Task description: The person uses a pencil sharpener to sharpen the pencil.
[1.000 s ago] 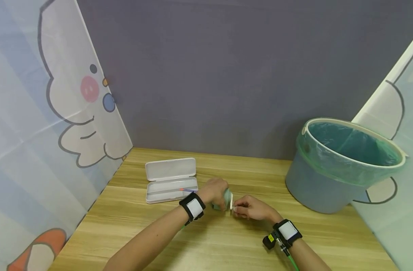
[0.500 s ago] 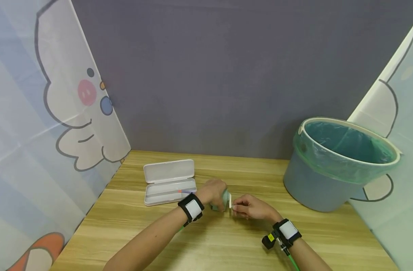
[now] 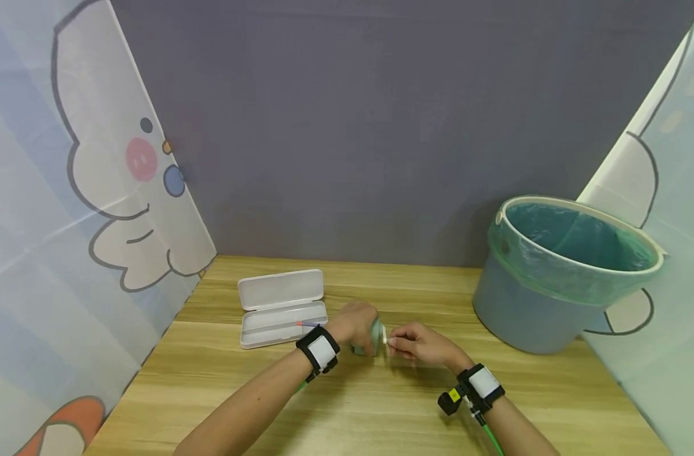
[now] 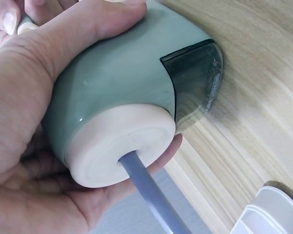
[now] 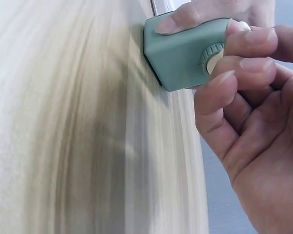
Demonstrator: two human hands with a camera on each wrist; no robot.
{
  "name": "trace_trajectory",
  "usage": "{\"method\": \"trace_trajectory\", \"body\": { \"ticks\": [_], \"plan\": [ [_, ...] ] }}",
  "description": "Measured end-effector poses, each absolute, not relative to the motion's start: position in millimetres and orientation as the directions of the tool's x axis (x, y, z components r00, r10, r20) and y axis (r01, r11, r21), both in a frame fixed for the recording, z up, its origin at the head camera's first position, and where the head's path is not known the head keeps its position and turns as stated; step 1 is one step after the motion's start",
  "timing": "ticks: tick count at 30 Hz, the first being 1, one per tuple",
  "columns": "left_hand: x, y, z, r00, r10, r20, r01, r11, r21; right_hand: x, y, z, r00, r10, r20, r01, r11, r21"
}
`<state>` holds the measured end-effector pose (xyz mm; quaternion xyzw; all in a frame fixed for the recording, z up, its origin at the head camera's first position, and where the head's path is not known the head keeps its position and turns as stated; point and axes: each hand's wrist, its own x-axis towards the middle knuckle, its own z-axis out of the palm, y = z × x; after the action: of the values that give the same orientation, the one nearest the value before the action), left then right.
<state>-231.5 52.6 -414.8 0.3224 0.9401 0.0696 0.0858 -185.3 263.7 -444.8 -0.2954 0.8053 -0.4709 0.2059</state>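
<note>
Wooden table (image 3: 381, 405) before a grey wall, cartoon sheets either side. My left hand (image 3: 355, 322) wraps the green sharpener (image 4: 132, 92), thumb over its top, fingers curled beneath, holding it down on the table at centre. A pencil (image 4: 149, 195) enters its cream face (image 4: 119, 151) on the left-hand side; the long axis runs left to right, pencil to crank. My right hand (image 3: 418, 345), just right of the sharpener, pinches the small crank knob (image 5: 211, 59) on the opposite end between thumb and fingertips (image 5: 224, 80). Outward: an open white case (image 3: 282, 307) lies to the left, a lined blue bin (image 3: 558, 278) well apart to the right.
</note>
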Motion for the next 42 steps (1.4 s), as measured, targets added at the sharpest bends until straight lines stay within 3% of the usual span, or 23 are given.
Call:
{"method": "trace_trajectory", "body": {
  "ticks": [17, 29, 42],
  "plan": [
    [-231.0, 49.7, -417.4, -0.766, 0.633, -0.109, 0.613, 0.771, 0.174, -195.0, 262.8, -434.5, -0.749, -0.662, 0.023, -0.366, 0.385, -0.847],
    [-233.1, 49.9, -418.3, -0.758, 0.642, -0.111, 0.626, 0.765, 0.153, -202.4, 263.5, -420.7, -0.724, -0.69, -0.006, -0.436, 0.464, -0.771],
    [-232.4, 51.7, -418.2, -0.754, 0.647, -0.114, 0.633, 0.762, 0.139, -213.8, 268.5, -416.2, -0.704, -0.71, -0.014, -0.422, 0.435, -0.795]
  ]
}}
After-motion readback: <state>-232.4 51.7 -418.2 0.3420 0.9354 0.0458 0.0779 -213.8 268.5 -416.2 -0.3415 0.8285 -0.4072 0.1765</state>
